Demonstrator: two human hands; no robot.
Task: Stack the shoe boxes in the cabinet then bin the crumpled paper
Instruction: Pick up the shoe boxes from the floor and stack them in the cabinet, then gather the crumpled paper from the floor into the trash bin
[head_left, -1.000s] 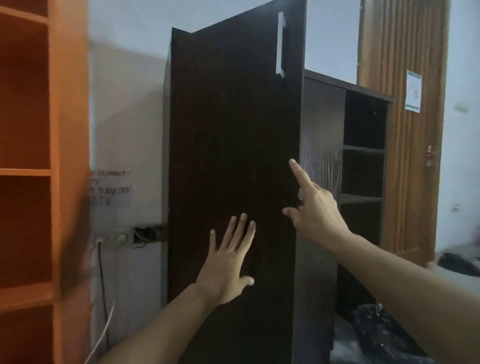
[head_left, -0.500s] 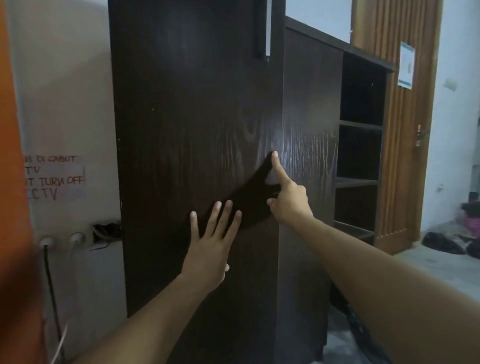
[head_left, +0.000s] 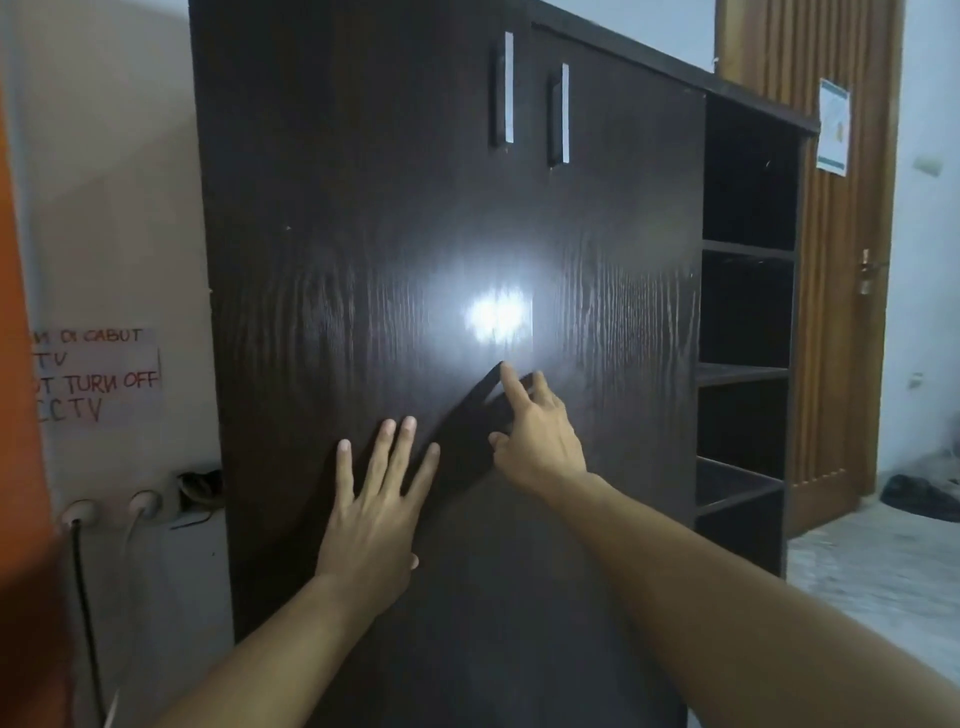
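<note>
Room: pale wall (head_left: 119, 208) at left with a hand-lettered notice (head_left: 96, 374) and plug sockets (head_left: 111, 506); a wooden room door (head_left: 831, 312) at right.
Left hand (head_left: 371, 525): fingers straight and spread, palm flat against the left cabinet door (head_left: 337, 260), below its middle; it holds nothing.
Right hand (head_left: 540, 436): index finger extended, its tip touching the doors near the seam where they meet; the other fingers are loosely bent, holding nothing.
Cabinet (head_left: 597, 597): dark wood-grain; both doors lie flush and closed, two vertical handles (head_left: 530, 104) side by side near the top edge. A bright glare sits just above the right fingertip.
Open shelves (head_left: 743, 371): at the cabinet's right edge, dark inside.
Shoe boxes, crumpled paper: not visible in this view.
Change: one second ago the left door stood swung open, edge toward the camera; half a second ago it was nearly shut; now it is fully closed, both hands on it throughout.
</note>
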